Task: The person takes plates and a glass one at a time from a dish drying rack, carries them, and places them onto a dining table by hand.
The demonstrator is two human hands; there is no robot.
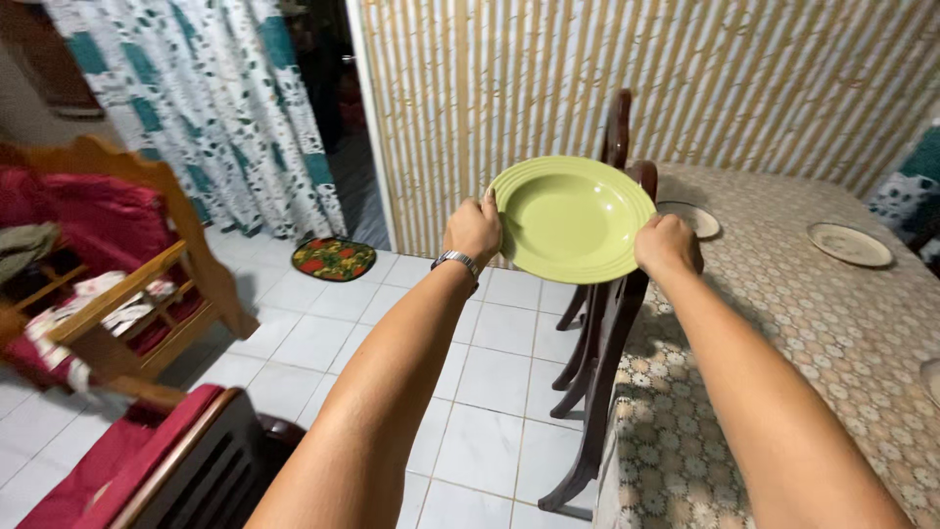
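Above the tiled floor, left hand and right hand grip opposite rims of a green plate.

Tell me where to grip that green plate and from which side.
Grip the green plate by its broad ridged rim, at opposite edges, one hand from each side. It is tilted up with its face toward the camera, so the rim is the only flat band that fingers can pinch. The left hand and right hand hold it just so.
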